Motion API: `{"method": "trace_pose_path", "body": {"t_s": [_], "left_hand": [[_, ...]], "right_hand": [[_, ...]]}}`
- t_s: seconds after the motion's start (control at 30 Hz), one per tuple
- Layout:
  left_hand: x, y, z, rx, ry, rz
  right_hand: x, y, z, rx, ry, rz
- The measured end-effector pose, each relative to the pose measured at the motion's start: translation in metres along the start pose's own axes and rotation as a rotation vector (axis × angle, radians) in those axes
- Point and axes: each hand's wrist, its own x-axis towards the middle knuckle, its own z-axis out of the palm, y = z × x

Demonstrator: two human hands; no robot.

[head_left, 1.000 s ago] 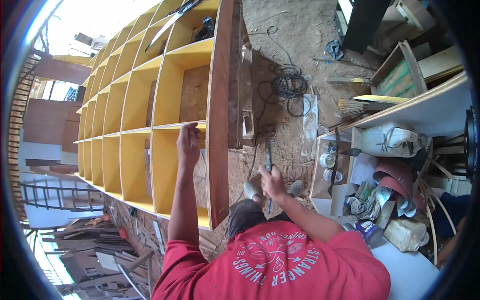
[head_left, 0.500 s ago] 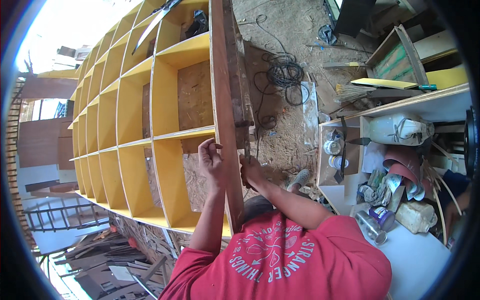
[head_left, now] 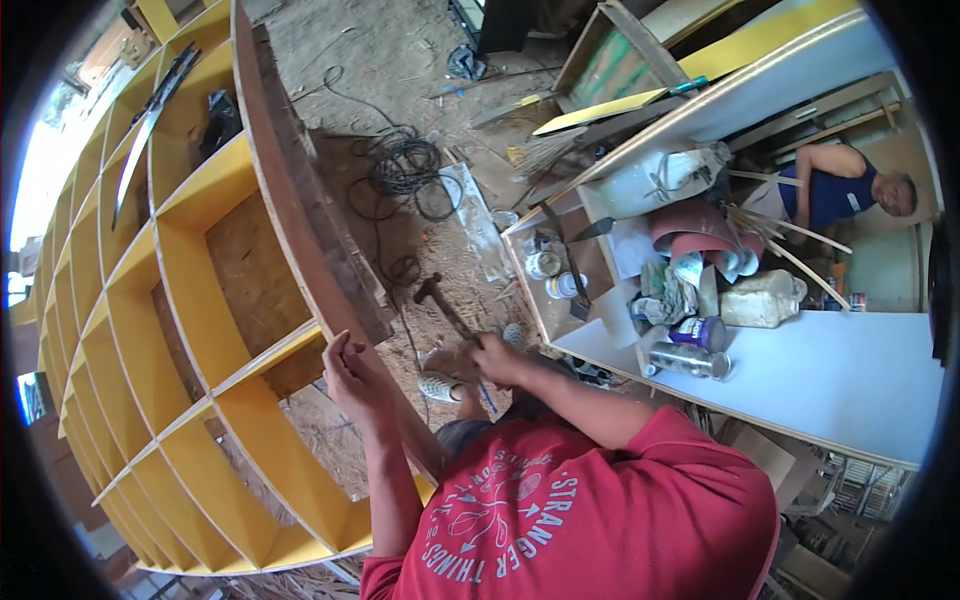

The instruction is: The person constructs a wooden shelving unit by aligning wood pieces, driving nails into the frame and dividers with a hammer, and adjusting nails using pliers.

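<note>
A large yellow wooden grid frame [head_left: 205, 330] with open square cells takes up the left side. Along its near edge runs a brown board [head_left: 290, 215]. My left hand [head_left: 360, 385] rests at that board, beside the end of a yellow divider, with its fingers curled together; whatever they may pinch is too small to name. In my right hand [head_left: 503, 360] is a hammer [head_left: 452, 315], gripped by its handle, with the head pointing away from me. The hammer is apart from the board, over the dirt floor.
A handsaw [head_left: 135, 165] and a black plastic bag [head_left: 220, 122] lie on the frame. Coiled black cable [head_left: 400, 170] is on the ground. At right, a white-topped cabinet [head_left: 800, 375] holds jars, a jug [head_left: 765, 298] and scraps. Another person [head_left: 835, 185] is at the far right.
The view has swung to the right, so the frame appears farther left. My right hand has drawn away from the board, bringing the hammer into plain sight. My left hand remains at the board.
</note>
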Motion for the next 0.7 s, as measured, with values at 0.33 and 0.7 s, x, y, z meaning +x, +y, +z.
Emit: {"method": "trace_pose_path", "body": {"t_s": [0.33, 0.7], "left_hand": [[-0.006, 0.009, -0.004, 0.015, 0.113, -0.068], [-0.044, 0.014, 0.048, -0.355, 0.193, -0.061]], "right_hand": [[-0.058, 0.064, -0.282, -0.740, 0.069, 0.214], [0.037, -0.027, -0.289, -0.789, -0.276, -0.066]]}}
